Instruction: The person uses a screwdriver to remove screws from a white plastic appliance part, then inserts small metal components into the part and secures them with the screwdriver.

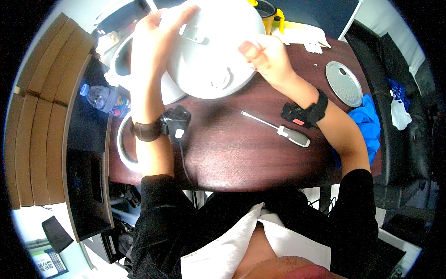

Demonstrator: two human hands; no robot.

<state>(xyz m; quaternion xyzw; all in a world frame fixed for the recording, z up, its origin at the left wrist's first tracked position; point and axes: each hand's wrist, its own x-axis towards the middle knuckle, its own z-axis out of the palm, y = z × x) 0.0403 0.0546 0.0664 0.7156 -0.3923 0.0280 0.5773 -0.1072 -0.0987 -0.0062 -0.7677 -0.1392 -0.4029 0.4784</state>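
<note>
Both hands hold up a large white, rounded appliance part [211, 56], like a lid, above the far side of the table. A small latch-like piece and a round fitting show on its face. My left hand [155, 39] is closed on its left edge, thumb stretched over the top of the face. At its right edge my right hand [269, 58] is curled, thumb toward me, the other fingers partly hidden. Below it on the table lies a screwdriver [292, 136] with a grey and white handle. A white appliance body [173, 90] stands partly hidden behind the part and my left arm.
A perforated metal disc [344, 83] and a blue cloth [367, 125] lie at the right. On the left are a plastic bottle [102, 98] and a white ring [124, 151]. A black and yellow container [267, 11] stands at the back beside white papers [302, 37].
</note>
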